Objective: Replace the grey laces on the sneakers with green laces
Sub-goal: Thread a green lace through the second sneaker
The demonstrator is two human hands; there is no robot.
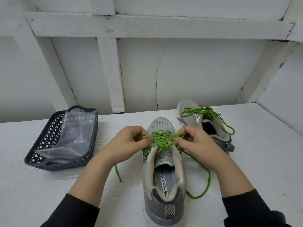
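While the near sneaker (164, 177) stands on the white surface (262, 161) with its heel toward the near edge and its toe pointing at the far edge, its green lace (162, 141) runs criss-cross through the eyelets above the tongue. The left hand (129, 143) has its fingers curled and pinches the lace at the left side of the crossings. The right hand (195, 141) is curled the same way and pinches the lace at the right side. One loose end (118, 174) trails down left of the shoe toward the near edge, and the other hangs in a long loop (206, 181) on the shoe's right. Both forearms come up from the near edge in black sleeves. Just beyond the right hand, near the far edge, the second sneaker (193, 118) lies angled, with a second lace (205, 112), also green, threaded and bunched on top of it. Well apart toward the left edge sits a dark lattice basket (44, 138), and a clear plastic bag (73, 138) lies inside it
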